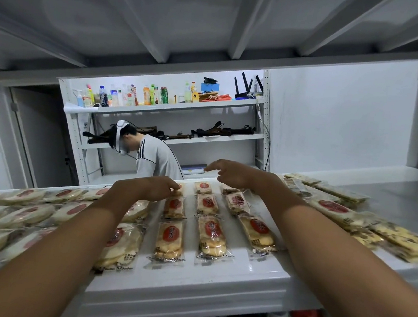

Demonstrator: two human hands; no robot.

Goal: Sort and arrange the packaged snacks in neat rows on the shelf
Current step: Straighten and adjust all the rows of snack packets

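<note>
Left hand (pixel 154 187) pinches left column's far packet (pixel 181 191); right hand (pixel 232 174) loose, empty. Nine oblong packets (pixel 211 238), 3x3, long axes pointing toward frame top.

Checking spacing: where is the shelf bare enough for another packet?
Bare strip at the front of the shelf, before the three middle rows; also far right rear, behind the yellow packets. Crowded: round packets piled left, yellow ones right.

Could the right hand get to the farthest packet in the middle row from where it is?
Probably yes: the right hand hovers close beside the farthest middle-row packet, nothing covers it, and the left hand pinches the far left-row packet instead.
</note>
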